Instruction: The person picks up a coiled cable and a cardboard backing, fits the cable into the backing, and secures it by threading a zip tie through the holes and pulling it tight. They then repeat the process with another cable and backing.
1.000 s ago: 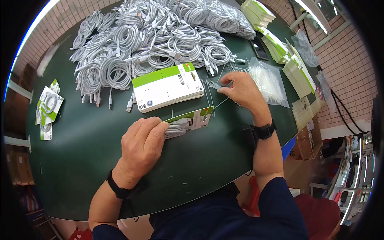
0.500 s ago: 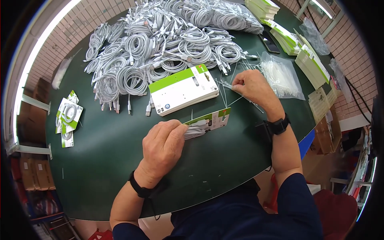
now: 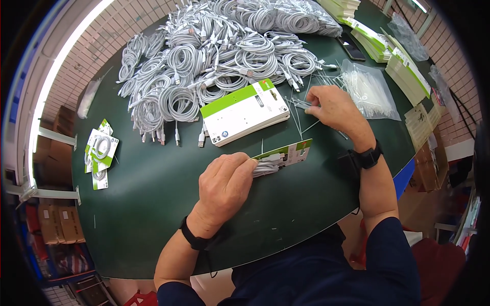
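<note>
My left hand (image 3: pixel 224 186) is closed on a white-and-green packaging card (image 3: pixel 298 154), tilted on edge over the near middle of the table. A coiled white cable (image 3: pixel 266 167) lies against the card's face, its near part covered by my fingers. A thin tie end sticks up beyond the card. Farther right, my right hand (image 3: pixel 334 107) pinches at some loose translucent cable ties (image 3: pixel 300 104) with thumb and forefinger. How many ties are between those fingertips is too small to tell. Between the hands and the cable heap sits a stack of flat cards (image 3: pixel 245 112).
A large heap of coiled white cables (image 3: pixel 219 56) covers the back. A clear bag of cable ties (image 3: pixel 370 94) lies right, near a phone (image 3: pixel 351 48) and more card stacks (image 3: pixel 408 74). Finished-looking cards with cables (image 3: pixel 101 153) lie at the far left.
The whole view has shifted, so everything sits slightly farther right. My left hand keeps its hold on the card and cable; my right hand stays among the loose ties, its fingers slightly shifted.
</note>
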Motion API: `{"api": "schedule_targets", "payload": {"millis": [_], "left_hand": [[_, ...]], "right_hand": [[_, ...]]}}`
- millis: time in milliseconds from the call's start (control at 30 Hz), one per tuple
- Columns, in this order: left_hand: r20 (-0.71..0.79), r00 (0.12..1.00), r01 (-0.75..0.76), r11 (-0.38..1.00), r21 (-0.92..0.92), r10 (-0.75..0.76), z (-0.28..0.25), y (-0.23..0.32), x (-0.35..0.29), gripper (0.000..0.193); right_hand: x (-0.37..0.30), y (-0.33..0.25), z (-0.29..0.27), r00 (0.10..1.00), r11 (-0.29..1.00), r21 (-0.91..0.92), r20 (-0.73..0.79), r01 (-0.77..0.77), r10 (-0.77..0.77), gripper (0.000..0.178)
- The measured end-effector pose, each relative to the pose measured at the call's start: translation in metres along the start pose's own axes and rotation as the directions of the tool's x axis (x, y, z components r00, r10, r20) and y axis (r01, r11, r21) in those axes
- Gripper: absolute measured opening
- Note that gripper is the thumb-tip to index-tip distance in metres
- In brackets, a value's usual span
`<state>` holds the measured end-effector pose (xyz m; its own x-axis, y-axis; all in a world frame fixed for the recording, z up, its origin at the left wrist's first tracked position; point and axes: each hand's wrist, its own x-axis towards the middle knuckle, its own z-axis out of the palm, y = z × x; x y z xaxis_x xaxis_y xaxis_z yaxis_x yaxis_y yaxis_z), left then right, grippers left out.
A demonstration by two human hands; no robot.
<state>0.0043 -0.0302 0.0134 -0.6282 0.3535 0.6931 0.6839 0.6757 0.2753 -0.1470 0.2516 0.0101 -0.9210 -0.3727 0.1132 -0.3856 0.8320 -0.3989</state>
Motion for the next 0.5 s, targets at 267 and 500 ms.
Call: {"api": "schedule_targets", "payload": {"millis": [267, 500], "left_hand": [[-0.012, 1.000, 0.000, 1.000, -0.008, 0.000, -0.0002, -0.0014, -0.0016, 0.027], [-0.028, 1.000, -0.011, 1.000, -0.006, 0.011, 0.0026, -0.0005, 0.0013, 0.029]], "right_hand": [[0.0026, 0.0003, -0.0037, 0.992, 1.000, -0.004, 0.122, -0.026, 0.026, 0.020], [0.0051, 0.0013, -0.0052, 0.995, 0.998, -0.050, 0.094, -0.035, 0.039, 0.015]]}}
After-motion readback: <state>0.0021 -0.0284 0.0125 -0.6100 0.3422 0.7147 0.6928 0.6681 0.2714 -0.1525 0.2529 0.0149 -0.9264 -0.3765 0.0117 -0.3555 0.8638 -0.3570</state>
